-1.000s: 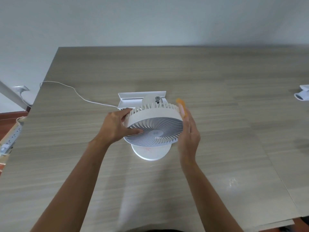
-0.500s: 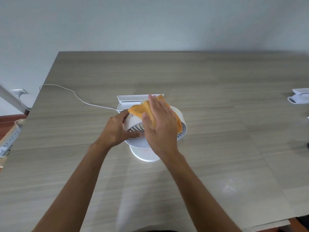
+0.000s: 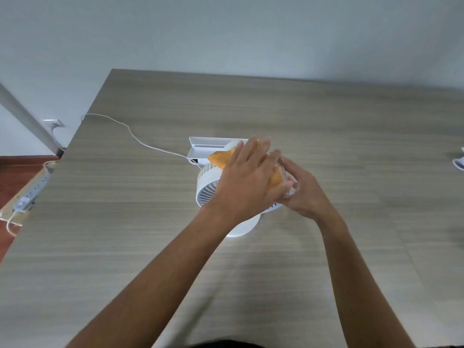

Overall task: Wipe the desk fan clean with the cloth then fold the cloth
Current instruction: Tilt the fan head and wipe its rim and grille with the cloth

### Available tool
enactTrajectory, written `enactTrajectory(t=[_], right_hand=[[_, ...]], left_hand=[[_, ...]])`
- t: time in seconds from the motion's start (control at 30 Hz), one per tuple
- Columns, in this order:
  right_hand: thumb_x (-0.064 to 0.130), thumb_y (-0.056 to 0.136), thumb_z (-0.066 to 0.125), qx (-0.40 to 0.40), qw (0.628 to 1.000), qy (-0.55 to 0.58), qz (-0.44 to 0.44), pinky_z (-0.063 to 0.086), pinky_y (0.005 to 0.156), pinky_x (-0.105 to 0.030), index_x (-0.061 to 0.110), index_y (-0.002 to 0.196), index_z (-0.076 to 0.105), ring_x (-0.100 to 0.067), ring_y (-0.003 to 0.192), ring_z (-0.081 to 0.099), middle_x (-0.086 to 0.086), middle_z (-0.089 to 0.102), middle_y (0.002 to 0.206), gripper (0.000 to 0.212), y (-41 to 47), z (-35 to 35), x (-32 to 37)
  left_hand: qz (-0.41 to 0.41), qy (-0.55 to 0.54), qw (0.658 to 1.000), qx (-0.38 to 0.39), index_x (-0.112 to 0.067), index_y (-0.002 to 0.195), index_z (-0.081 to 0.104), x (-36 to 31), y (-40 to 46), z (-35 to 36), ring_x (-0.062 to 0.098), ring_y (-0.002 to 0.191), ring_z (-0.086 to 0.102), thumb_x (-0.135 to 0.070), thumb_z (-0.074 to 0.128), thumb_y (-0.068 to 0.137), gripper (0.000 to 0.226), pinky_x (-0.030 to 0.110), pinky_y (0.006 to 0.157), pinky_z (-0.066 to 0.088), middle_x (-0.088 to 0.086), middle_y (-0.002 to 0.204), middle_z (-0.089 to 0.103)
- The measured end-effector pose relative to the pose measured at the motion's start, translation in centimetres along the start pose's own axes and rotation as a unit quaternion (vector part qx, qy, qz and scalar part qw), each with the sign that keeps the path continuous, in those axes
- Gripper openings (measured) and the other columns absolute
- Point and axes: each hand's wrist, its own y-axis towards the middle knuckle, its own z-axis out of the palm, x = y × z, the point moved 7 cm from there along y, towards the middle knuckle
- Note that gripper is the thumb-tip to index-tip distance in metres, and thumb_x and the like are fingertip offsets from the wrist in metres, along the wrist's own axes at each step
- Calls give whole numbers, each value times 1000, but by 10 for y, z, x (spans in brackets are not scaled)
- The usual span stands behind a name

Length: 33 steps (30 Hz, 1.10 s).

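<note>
1 fan [image 3: 209,187], 1 cloth [image 3: 221,158]: left hand [image 3: 247,184] flat on cloth, right hand [image 3: 305,194] grips fan rim.

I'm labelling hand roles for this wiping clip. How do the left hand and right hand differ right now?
The left hand lies flat with fingers spread, pressing the orange cloth onto the white desk fan; the right hand curls around the fan's right rim, with no cloth in its grip. The left covers the fan's face; the right stays at the edge. Both are bare and touch the fan.

White desk fan [image 3: 209,187] upright on round base, orange cloth [image 3: 221,158] draped over its top.
</note>
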Motion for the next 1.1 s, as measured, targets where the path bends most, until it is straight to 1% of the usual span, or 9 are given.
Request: enactTrajectory(t=[0.17,0.27,0.33,0.5,0.57,0.63,0.77,0.97,1.1], right_hand=[[-15,73,69,-25,999,-16,-18,49,98,-17,33,131,56,8,117,57,14,64,126,77,6,-2,3],[0,69,84,-13,1000,6,0,45,107,-31,24,132,59,0,122,57,7,63,130,72,7,-1,0],[10,63,90,-14,1000,19,17,42,110,-36,18,133,59,-2,126,54,5,62,133,77,7,-3,-3],[14,61,91,-16,1000,13,14,42,111,-36,15,133,58,-2,127,52,3,60,135,80,7,4,2],[12,61,91,-22,999,23,22,42,111,-35,14,134,58,-1,125,54,2,60,134,80,7,4,0],[11,61,90,-24,999,25,28,42,111,-35,15,134,57,1,124,54,5,60,133,80,5,3,-3],[11,61,90,-27,999,6,33,41,111,-33,17,134,57,5,122,53,10,59,130,80,7,6,-2],[13,61,90,-23,999,-28,34,43,110,-32,23,135,55,10,119,52,17,57,126,82,9,10,7],[13,65,89,-28,998,-40,43,44,109,-34,21,137,52,12,116,49,16,55,128,81,7,9,7]], left_hand=[[-19,84,996,-7,-11,131,60,13,-7,20,31,129,52,-59,43,94,63,46,112,35,11,142,55],[-78,19,996,-49,-12,134,59,39,-17,10,29,131,53,-56,44,94,61,44,112,37,10,144,55],[-195,-86,976,-53,-15,142,51,71,-33,7,23,137,48,-54,37,97,61,37,113,37,6,149,50],[-399,-319,850,-127,-28,138,56,121,-72,24,11,126,54,-42,33,102,45,26,102,40,-4,137,61],[-484,-407,757,-168,-26,107,73,132,-86,41,14,95,61,-39,36,100,40,28,88,44,1,104,71],[-577,-473,642,-177,-21,80,65,141,-107,66,16,82,54,-38,38,98,37,26,76,44,6,90,62],[-619,-573,519,-139,-24,90,66,146,-122,97,23,89,59,-49,39,93,38,35,74,46,5,97,65],[-594,-680,423,-81,-14,113,70,141,-131,120,37,113,61,-60,29,96,64,56,103,45,18,121,68],[-599,-670,433,-70,-15,110,71,143,-124,112,34,112,62,-57,30,98,60,53,102,47,15,115,70]])
